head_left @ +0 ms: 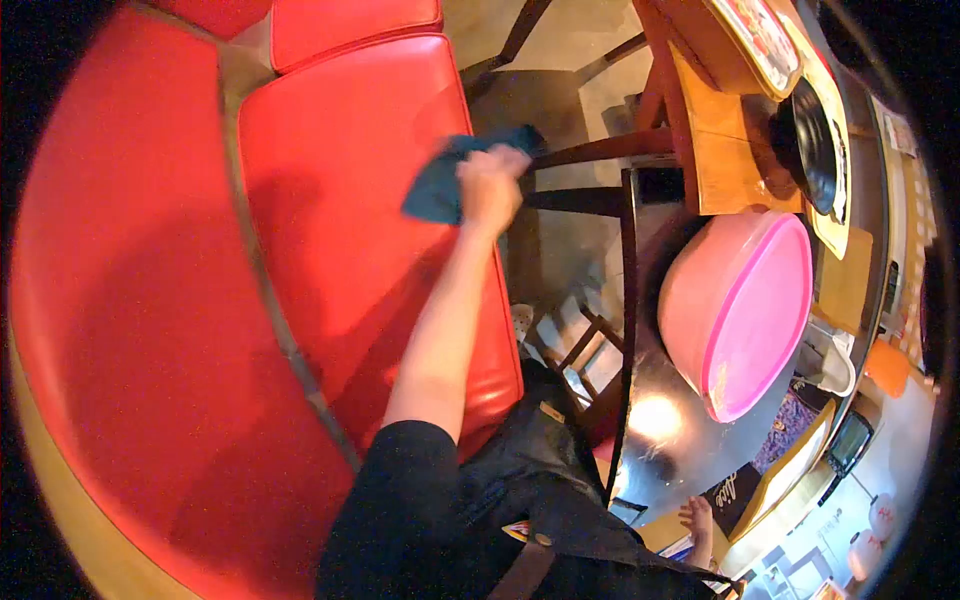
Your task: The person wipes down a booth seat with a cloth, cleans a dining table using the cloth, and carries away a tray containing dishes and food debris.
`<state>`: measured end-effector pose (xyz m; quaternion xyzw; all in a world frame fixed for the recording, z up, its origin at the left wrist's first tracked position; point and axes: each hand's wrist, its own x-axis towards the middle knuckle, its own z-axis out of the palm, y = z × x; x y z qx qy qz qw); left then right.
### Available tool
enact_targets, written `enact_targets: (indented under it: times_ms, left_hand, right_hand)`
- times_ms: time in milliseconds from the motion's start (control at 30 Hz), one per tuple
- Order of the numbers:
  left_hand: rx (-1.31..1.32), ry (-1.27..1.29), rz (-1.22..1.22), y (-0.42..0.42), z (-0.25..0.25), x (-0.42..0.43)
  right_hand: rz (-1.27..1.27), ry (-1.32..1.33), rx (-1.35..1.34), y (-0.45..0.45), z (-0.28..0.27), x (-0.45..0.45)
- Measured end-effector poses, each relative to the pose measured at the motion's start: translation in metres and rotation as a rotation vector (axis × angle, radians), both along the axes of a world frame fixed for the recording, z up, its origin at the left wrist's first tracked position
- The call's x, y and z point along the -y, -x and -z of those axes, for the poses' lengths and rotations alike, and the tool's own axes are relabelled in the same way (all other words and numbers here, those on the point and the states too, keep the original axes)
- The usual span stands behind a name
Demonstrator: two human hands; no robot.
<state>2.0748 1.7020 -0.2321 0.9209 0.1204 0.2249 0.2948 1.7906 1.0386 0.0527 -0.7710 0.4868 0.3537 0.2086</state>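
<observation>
My left hand (489, 188) is closed on a dark teal cloth (436, 190) at the edge of the red seat cushion (350, 130). The cloth lies bunched under the fingers, with one corner spread over the cushion; both hand and cloth are slightly blurred. Low on the right side, my right hand (697, 520) appears small beside the dark table (640, 400), its fingers apart and holding nothing I can see. On that table sits a large pink bowl (700, 290) with a bright pink lid (760, 315).
The view is tipped sideways. A red backrest (130, 300) runs along the left. Dark table legs (600, 150) stand beside the cushion. Beyond the bowl are a wooden box (745, 150), a black dish (812, 145) and a dark sign with white lettering (735, 495).
</observation>
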Motion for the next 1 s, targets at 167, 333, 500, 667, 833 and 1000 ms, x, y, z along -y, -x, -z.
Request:
enact_targets:
  times_ms: [167,333,500,667,833,1000]
  left_hand:
    - [-0.109,0.512,0.055,0.000,-0.037,0.025]
    - [-0.013,0.357,-0.178,0.101,-0.132,-0.044]
    - [-0.521,0.432,-0.250,0.212,-0.088,-0.035]
    - [-0.698,-0.202,-0.574,0.190,-0.017,-0.064]
    - [-0.508,-0.253,-0.906,0.115,0.023,-0.234]
    - [-0.277,-0.316,-0.717,0.019,0.051,-0.309]
  right_hand:
    - [0.085,0.002,0.215,-0.035,-0.003,-0.036]
    - [0.018,0.058,0.016,0.002,0.000,0.017]
    - [-0.016,-0.360,-0.480,-0.045,0.007,-0.053]
    - [-0.321,-0.847,-0.632,-0.143,0.034,-0.257]
    - [-0.334,-0.924,-0.423,-0.156,0.017,-0.329]
    - [-0.306,-0.737,-0.271,-0.139,0.006,-0.300]
